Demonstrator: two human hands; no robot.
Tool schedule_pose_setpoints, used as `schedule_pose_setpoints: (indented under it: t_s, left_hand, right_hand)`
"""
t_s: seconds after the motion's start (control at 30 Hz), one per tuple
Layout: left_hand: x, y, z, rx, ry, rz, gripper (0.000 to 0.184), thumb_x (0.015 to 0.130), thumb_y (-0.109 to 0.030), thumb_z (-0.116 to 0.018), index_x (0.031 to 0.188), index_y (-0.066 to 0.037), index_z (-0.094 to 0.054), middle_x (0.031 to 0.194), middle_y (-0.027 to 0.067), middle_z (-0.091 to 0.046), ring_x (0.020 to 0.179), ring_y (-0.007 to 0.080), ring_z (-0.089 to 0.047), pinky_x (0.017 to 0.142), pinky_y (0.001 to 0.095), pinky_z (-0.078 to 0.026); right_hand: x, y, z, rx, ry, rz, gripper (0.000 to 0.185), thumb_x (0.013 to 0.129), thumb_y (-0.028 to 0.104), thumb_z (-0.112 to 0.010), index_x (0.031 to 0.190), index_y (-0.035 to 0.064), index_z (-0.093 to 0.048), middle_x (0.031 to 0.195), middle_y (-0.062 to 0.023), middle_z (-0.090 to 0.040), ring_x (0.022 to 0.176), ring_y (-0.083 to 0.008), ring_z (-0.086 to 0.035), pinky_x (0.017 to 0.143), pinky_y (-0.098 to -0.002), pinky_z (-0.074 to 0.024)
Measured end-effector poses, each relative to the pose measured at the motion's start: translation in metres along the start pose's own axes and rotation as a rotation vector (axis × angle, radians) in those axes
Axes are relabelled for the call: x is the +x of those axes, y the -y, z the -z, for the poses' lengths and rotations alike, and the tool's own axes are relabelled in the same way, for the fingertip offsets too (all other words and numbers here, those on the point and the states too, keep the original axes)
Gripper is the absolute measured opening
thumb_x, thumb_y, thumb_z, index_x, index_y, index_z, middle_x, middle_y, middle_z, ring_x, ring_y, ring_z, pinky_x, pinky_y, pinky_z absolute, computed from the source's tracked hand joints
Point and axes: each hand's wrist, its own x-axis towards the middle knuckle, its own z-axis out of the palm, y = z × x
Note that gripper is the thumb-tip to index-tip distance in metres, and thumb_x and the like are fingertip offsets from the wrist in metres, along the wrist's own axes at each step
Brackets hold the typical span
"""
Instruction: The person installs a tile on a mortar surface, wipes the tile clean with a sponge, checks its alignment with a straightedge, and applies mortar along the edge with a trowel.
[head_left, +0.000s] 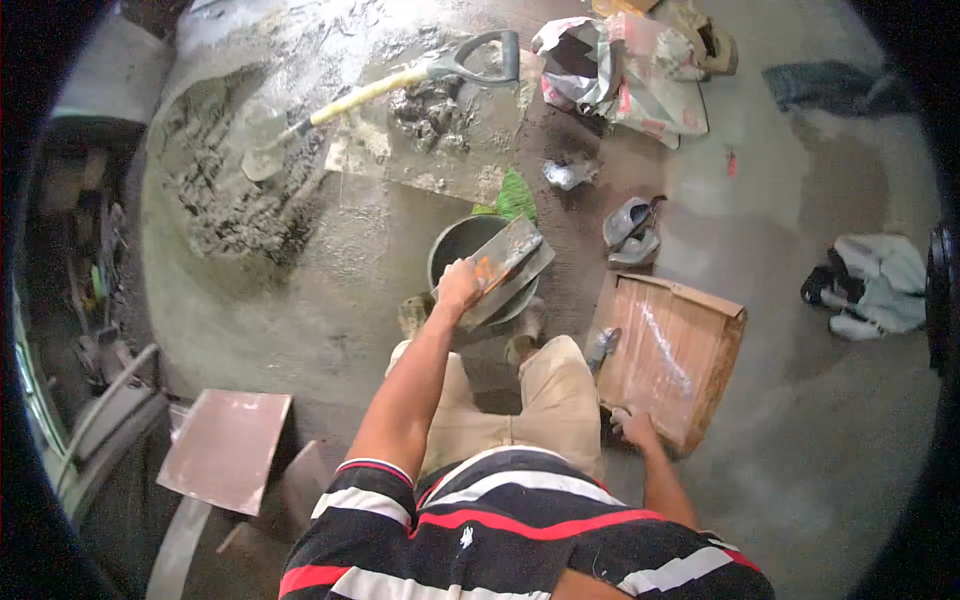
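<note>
My left hand (460, 285) is closed on the orange handle of a flat metal trowel (520, 262), which lies across the top of a round dark bucket (456, 240) between my feet. Grey smears mark the trowel's blade. To the right is an open cardboard box (640, 345) with a flat brown surface inside and a strip of clear plastic on it. My right hand (634, 427) is at the box's lower left edge, its fingers curled against that edge. A green leaf (516, 196) lies just beyond the bucket.
Wet grey mortar (230, 190) is heaped at the upper left, with a shovel (370, 95) across it. Torn bags (655, 85) lie at the top. Sandals (632, 232) sit above the box, crumpled cloth (885, 285) at far right. A square tile (226, 448) is at lower left.
</note>
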Motion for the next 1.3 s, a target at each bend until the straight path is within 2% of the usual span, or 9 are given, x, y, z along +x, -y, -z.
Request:
schedule_pose_setpoints:
  t_s: [0.13,0.17,0.33,0.43,0.5,0.8,0.87,1.03,1.3]
  left_hand:
    - [0.039,-0.007,-0.053,0.149,0.017,0.086,0.032,0.09,-0.026,-0.066,0.115,-0.005,-0.064,0.114,0.0179,-0.068,0.112,0.0386,-0.065,0.094,0.0524,-0.055]
    - [0.05,-0.003,-0.069,0.15,0.068,0.121,0.034,0.09,-0.026,-0.068,0.119,-0.006,-0.064,0.122,0.0181,-0.066,0.119,0.0358,-0.063,0.095,0.0508,-0.054]
    - [0.095,0.004,-0.115,0.124,0.101,0.195,0.04,0.085,-0.028,-0.072,0.12,-0.009,-0.067,0.119,0.0154,-0.068,0.117,0.0347,-0.065,0.098,0.0501,-0.053]
    - [0.098,-0.006,-0.149,0.16,0.157,0.181,0.038,0.083,-0.023,-0.071,0.117,-0.007,-0.065,0.111,0.0168,-0.07,0.111,0.0364,-0.067,0.097,0.0494,-0.053]
    - [0.096,-0.008,-0.163,0.113,0.143,0.225,0.034,0.084,-0.022,-0.069,0.115,-0.006,-0.064,0.109,0.0181,-0.069,0.108,0.0374,-0.067,0.094,0.0503,-0.053]
    - [0.118,-0.103,-0.065,-0.044,-0.058,0.133,0.024,0.092,-0.021,-0.063,0.106,-0.002,-0.059,0.104,0.0244,-0.062,0.097,0.0453,-0.064,0.082,0.053,-0.054]
    - [0.153,-0.115,-0.058,-0.007,-0.386,-0.076,0.022,0.09,-0.018,-0.064,0.104,-0.003,-0.058,0.099,0.0228,-0.06,0.095,0.0438,-0.064,0.081,0.0538,-0.053]
    - [0.257,-0.149,-0.043,0.078,-0.495,-0.05,0.013,0.088,-0.007,-0.061,0.1,-0.004,-0.057,0.1,0.0221,-0.058,0.093,0.0406,-0.064,0.076,0.0508,-0.054]
    - [0.187,-0.15,-0.126,0.12,-0.092,-0.052,0.02,0.088,-0.01,-0.06,0.107,-0.007,-0.061,0.103,0.0194,-0.06,0.097,0.0379,-0.066,0.082,0.0541,-0.049]
  right_hand:
    - [0.075,-0.032,0.043,-0.023,-0.082,0.178,0.041,0.097,0.025,-0.061,0.129,-0.0015,-0.063,0.097,-0.0114,-0.073,0.075,-0.019,-0.069,0.059,-0.0328,-0.054]
    - [0.057,0.031,0.055,0.049,-0.078,0.006,0.042,0.097,0.025,-0.061,0.128,-0.0027,-0.063,0.098,-0.0116,-0.073,0.074,-0.0192,-0.07,0.06,-0.0317,-0.054]
    - [0.198,0.095,0.11,-0.04,0.033,0.153,0.046,0.097,0.026,-0.062,0.131,-0.0048,-0.062,0.099,-0.0113,-0.073,0.075,-0.0183,-0.07,0.062,-0.0304,-0.053]
    - [0.272,0.097,0.145,-0.401,0.023,0.448,0.045,0.098,0.022,-0.06,0.133,-0.0063,-0.06,0.104,-0.0148,-0.072,0.092,-0.0204,-0.07,0.076,-0.0341,-0.057]
    - [0.276,0.113,0.161,0.011,-0.01,0.343,0.045,0.099,0.02,-0.059,0.135,-0.0047,-0.059,0.098,-0.0093,-0.072,0.076,-0.0154,-0.067,0.066,-0.0291,-0.0539]
    - [0.331,0.034,0.197,-0.044,-0.087,0.422,0.038,0.099,0.018,-0.061,0.131,-0.0018,-0.063,0.097,-0.0077,-0.071,0.075,-0.0121,-0.065,0.064,-0.0262,-0.0522]
    - [0.33,0.037,0.19,0.024,-0.052,0.382,0.036,0.098,0.017,-0.062,0.129,-0.0018,-0.064,0.094,-0.0064,-0.07,0.073,-0.0113,-0.064,0.063,-0.0261,-0.0516]
    - [0.292,0.086,0.185,0.121,-0.08,0.247,0.033,0.098,0.016,-0.062,0.126,-0.0014,-0.065,0.087,-0.0034,-0.068,0.07,-0.0096,-0.061,0.061,-0.0263,-0.0497]
    - [0.325,0.032,0.19,0.154,-0.122,0.245,0.034,0.099,0.017,-0.062,0.129,0.0014,-0.065,0.084,-0.0008,-0.067,0.066,-0.008,-0.059,0.058,-0.025,-0.047]
